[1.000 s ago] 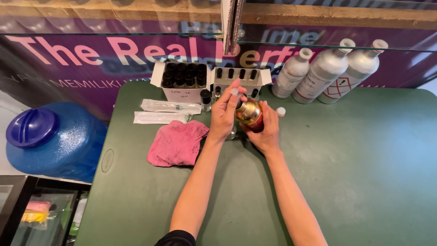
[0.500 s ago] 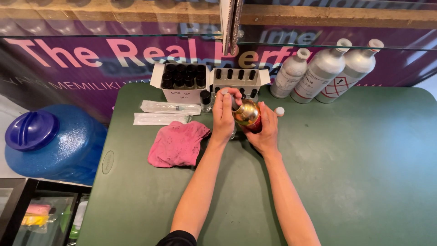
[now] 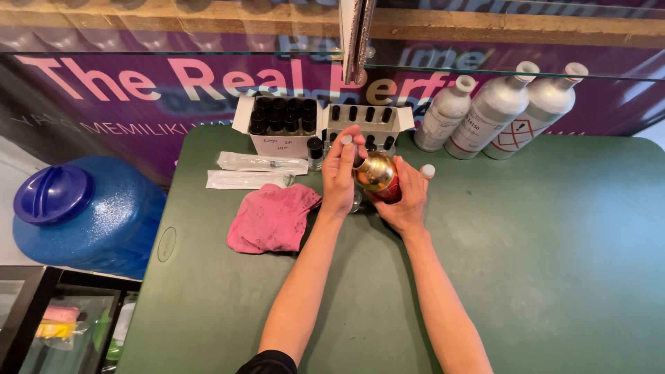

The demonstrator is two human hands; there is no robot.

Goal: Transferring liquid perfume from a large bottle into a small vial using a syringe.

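**Gold bottle held over the green worktop**

Gold, glossy metal covers the rounded bottle (image 3: 378, 173), red at its lower end, which sits tilted in the air just above the green worktop (image 3: 526, 263), in front of two open cartons.

Head view: right hand (image 3: 404, 197) cups the bottle from below and behind, fingers wrapped round its body. Left hand (image 3: 339, 173) is at the bottle's neck, fingertips pinched on a small pale cap or stopper (image 3: 346, 140); whether it is seated or free I cannot tell.

Handling, judged: polished skin looks slippery, body rigid; best taken round the wide belly, not the narrow neck. Weight cannot be told.

Surroundings: pink cloth (image 3: 271, 217) left of the hands; two wrapped syringes (image 3: 262, 163) beyond it; carton of dark vials (image 3: 280, 125); three silver bottles (image 3: 495, 111) at the back right; blue water jug (image 3: 86, 211) off the worktop.
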